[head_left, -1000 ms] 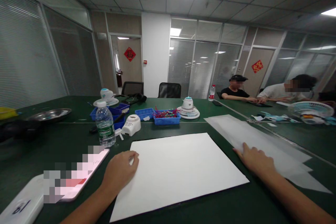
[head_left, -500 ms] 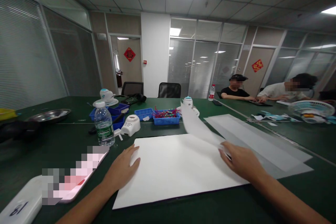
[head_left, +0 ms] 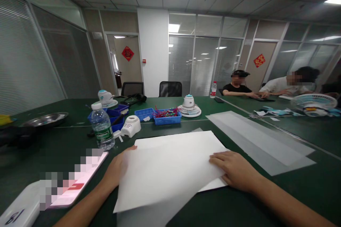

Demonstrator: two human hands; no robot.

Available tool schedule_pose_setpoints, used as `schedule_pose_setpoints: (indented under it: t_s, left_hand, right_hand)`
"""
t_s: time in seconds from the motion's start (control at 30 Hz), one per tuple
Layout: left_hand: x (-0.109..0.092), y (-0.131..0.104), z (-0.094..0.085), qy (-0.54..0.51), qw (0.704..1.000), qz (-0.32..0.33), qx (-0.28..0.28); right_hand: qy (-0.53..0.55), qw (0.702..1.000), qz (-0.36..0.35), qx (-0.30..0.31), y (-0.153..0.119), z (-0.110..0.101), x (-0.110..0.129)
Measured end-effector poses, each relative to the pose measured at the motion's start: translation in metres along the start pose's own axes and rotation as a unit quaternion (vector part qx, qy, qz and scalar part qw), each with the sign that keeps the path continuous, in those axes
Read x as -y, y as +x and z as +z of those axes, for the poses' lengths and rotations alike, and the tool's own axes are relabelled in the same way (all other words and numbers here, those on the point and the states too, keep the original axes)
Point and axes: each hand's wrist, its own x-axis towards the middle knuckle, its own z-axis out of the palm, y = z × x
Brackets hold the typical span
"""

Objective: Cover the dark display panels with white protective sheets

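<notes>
Fingers of the right hand pinch a thin, translucent white sheet above an opaque white rectangular sheet on the dark green surface; the left hand's grip cannot be told. Light and floppy, it probably creases easily; hold opposite edges.

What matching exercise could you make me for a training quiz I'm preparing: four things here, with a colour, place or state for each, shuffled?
1. Right hand
2. Near bottle
3. Tabletop
4. Round metal dish

A. Dark green all over
B. Fingers on a translucent sheet
C. Shiny silver
D. Clear, with a green label

Pairs: 1-B, 2-D, 3-A, 4-C
</notes>
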Motion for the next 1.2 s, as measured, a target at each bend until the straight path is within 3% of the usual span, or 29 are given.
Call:
schedule_pose_setpoints:
  t_s: [0.2, 0.4, 0.67, 1.03, 1.2]
  left_hand:
    - [-0.012, 0.002, 0.002, -0.066, 0.997, -0.036, -0.006]
    - [-0.019, -0.001, 0.003, 0.038, 0.996, -0.080, -0.004]
    - [-0.033, -0.008, 0.003, 0.179, 0.983, -0.029, 0.026]
    - [-0.030, -0.009, 0.004, 0.160, 0.986, 0.017, 0.048]
    - [-0.035, -0.011, 0.000, 0.140, 0.990, 0.006, 0.013]
  right_hand:
    - [-0.019, 0.999, 0.046, 0.018, -0.001, 0.000, -0.009]
    - [-0.023, 0.999, 0.037, 0.014, -0.003, -0.007, 0.006]
    - [0.004, 0.999, -0.011, -0.050, -0.004, -0.007, 0.020]
    - [0.036, 0.991, -0.113, -0.065, -0.005, -0.002, 0.008]
    - [0.055, 0.987, -0.135, -0.064, -0.009, -0.002, -0.005]
